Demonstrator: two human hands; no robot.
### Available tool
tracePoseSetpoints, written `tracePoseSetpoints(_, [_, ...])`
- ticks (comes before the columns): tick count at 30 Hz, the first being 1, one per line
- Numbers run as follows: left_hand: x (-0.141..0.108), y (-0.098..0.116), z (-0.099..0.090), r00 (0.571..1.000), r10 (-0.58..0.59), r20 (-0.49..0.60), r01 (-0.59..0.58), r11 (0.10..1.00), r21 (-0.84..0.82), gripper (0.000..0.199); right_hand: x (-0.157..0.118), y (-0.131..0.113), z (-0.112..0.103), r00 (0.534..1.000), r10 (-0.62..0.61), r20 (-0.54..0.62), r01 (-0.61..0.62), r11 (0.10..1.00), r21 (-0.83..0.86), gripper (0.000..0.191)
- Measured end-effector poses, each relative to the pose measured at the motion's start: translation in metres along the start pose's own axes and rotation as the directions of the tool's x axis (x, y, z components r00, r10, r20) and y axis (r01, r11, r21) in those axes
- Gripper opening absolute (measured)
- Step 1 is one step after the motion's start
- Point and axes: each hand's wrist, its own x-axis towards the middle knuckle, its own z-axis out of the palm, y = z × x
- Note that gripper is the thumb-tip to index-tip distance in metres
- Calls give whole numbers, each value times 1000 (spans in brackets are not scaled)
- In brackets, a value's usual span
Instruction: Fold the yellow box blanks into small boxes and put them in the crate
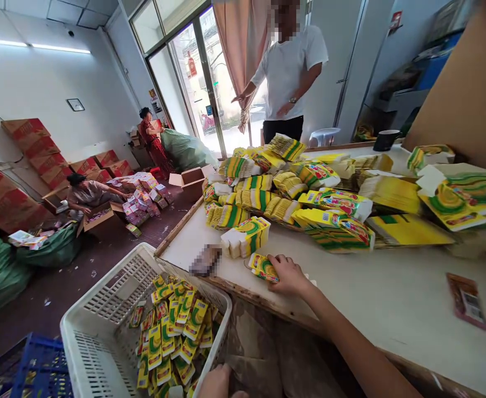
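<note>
My right hand (pixel 290 275) is closed around one end of a small yellow carton (pixel 262 267) at the front edge of the white table (pixel 350 298). At the bottom of the view my left hand (pixel 218 381) is cut off by the frame, beside the rim of a white plastic basket (pixel 89 298); what it holds, if anything, is hidden. Many small yellow cartons (pixel 174 331) lie loose in that basket. Just behind the held carton stands a bundle of yellow and white cartons (pixel 246 237). Stacks of flat yellow cartons (pixel 338 232) cover the back of the table.
A reddish packet (pixel 468 301) lies at the table's right, a dark cup (pixel 386 140) at the back. A person in a white shirt (pixel 292 66) stands behind the table. Two people work at the left among boxes. A blue crate (pixel 43 365) is at lower left.
</note>
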Motion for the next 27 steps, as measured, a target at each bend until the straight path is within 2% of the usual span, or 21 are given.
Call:
tracePoseSetpoints(3, [-5, 6, -5, 999, -24, 21, 22, 996, 92, 50, -7, 12, -1, 997, -79, 16, 79, 997, 15, 82])
tracePoseSetpoints(7, [-15, 17, -13, 999, -21, 48, 13, 987, 159, 52, -31, 40, -6, 979, -196, 58, 193, 980, 48, 82])
tracePoseSetpoints(11, [-23, 27, -19, 999, -13, 30, 9, 989, 150, 49, -48, 60, -9, 979, -193, 68, 191, 981, 37, 83])
tracePoseSetpoints(17, [-31, 35, -24, 999, -1, 51, -8, 982, 187, 51, -62, 62, -24, 969, -197, 146, 202, 979, -21, 92])
tracePoseSetpoints(19, [-33, 36, -24, 998, 1, 57, -12, 982, 186, 54, -72, 60, -26, 982, -177, 63, 178, 984, -8, 85])
tracePoseSetpoints(22, [-35, 39, -25, 998, 0, 64, -12, 982, 186, 57, -90, 57, -18, 991, -87, -104, 87, 996, 0, 57])
tracePoseSetpoints(25, [-37, 45, -27, 998, 9, 65, -21, 983, 185, 58, -103, 53, 0, 973, 4, -229, -11, 1000, -29, 33])
tracePoseSetpoints(27, [-37, 49, -29, 998, 21, 61, -32, 983, 183, 56, -107, 51, 9, 951, 11, -309, -19, 1000, -22, 26])
